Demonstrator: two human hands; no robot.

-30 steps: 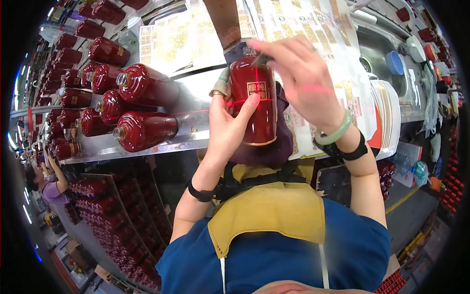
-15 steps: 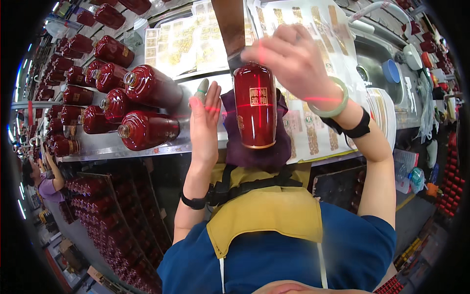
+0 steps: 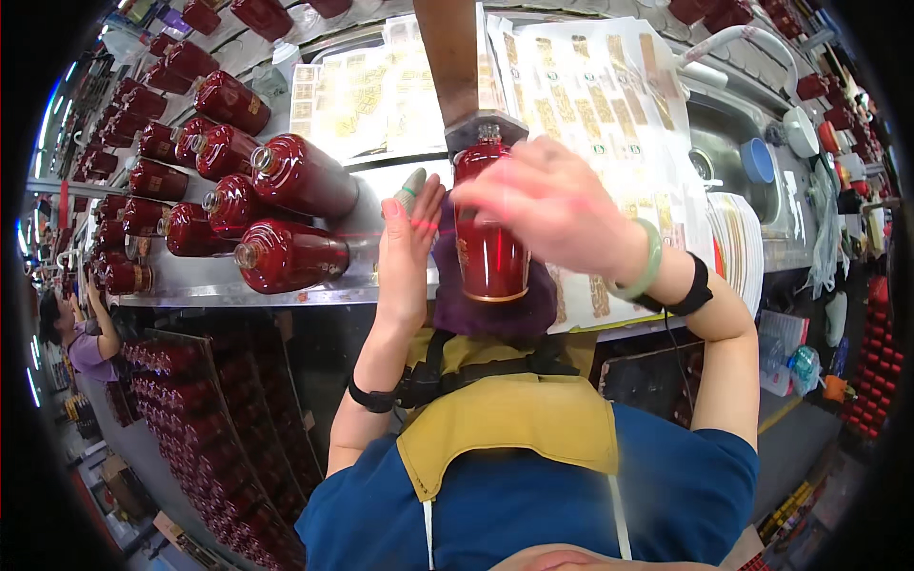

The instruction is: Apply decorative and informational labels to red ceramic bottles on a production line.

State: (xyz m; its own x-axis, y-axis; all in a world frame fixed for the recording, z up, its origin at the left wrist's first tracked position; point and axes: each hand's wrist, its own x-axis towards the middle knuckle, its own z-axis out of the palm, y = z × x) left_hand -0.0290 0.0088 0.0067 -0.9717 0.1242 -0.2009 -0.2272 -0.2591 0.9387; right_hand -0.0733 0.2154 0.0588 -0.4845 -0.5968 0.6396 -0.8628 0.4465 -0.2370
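Note:
A glossy red bottle (image 3: 490, 257) with a gold label stands neck-up against a brown wooden block (image 3: 455, 57), its base on a purple cloth (image 3: 495, 314) at the edge of the metal table (image 3: 371, 205). My right hand (image 3: 552, 205), blurred by motion, lies across the bottle's upper half and grips it. My left hand (image 3: 409, 247) is flat with straight fingers, one of them capped, just left of the bottle. Whether it touches the glass is unclear.
Several red bottles (image 3: 286, 257) lie in rows on the table's left side. Sheets of gold labels (image 3: 571, 95) cover the middle. A sink with a blue disc (image 3: 759, 160) is at the right. More bottles (image 3: 209, 447) fill racks below. Another person (image 3: 71, 333) works at far left.
My left hand let go of the bottle, opened, then came back close to its left side. My right hand slid from the bottle's top down across its front.

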